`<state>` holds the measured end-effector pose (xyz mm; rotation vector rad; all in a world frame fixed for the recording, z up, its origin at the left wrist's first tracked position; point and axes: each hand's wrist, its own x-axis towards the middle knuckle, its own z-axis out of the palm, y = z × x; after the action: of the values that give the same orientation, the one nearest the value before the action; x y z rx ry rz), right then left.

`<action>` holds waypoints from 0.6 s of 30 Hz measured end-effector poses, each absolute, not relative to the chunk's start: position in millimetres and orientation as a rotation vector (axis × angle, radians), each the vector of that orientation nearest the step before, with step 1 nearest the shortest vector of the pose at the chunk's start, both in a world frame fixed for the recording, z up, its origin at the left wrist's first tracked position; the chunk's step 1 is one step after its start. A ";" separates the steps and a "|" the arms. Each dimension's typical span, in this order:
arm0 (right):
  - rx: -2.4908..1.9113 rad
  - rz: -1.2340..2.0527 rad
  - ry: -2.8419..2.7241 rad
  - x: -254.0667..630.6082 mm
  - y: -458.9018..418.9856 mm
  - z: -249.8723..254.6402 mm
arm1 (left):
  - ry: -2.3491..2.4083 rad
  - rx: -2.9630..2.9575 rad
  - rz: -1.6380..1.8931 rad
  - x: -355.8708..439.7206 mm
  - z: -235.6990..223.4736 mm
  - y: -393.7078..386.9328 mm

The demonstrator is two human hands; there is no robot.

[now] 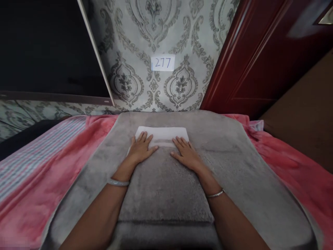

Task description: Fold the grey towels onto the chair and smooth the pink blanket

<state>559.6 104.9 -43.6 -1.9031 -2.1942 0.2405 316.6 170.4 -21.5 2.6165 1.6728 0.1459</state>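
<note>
A white, flat rectangular piece (162, 132) lies on a grey plush mat (223, 139), with a faint grey band along its near side. Whether it is cloth or paper I cannot tell. My left hand (140, 147) rests palm down across its near left corner, fingers spread. On the near right corner lies my right hand (186, 152), also flat with fingers apart. Between my forearms a thicker, darker grey plush section (166, 187) stretches toward me and ends in a straight near edge. Neither hand grips anything.
Pink blankets (293, 163) show on both sides of the mat, and a checked cloth (49, 146) lies at left. Behind stands a patterned wall with a paper label (163, 63) reading 277. A dark screen (52, 48) is upper left, a red-brown door (255, 52) upper right.
</note>
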 end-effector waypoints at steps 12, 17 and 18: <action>-2.033 0.257 -2.190 552.1 92.9 -30.2 | 1.701 2.529 0.080 313.4 -9.7 159.8; -2.105 0.386 -2.167 556.2 81.4 -16.3 | 1.676 2.520 0.077 301.2 -4.1 151.6; -2.122 0.373 -2.151 554.7 81.8 -12.2 | 1.675 2.518 0.076 300.5 -2.2 152.3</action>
<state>554.7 81.8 -12.2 -2.1223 -2.1505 0.3725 300.5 152.3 -2.2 2.5181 1.6749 0.0760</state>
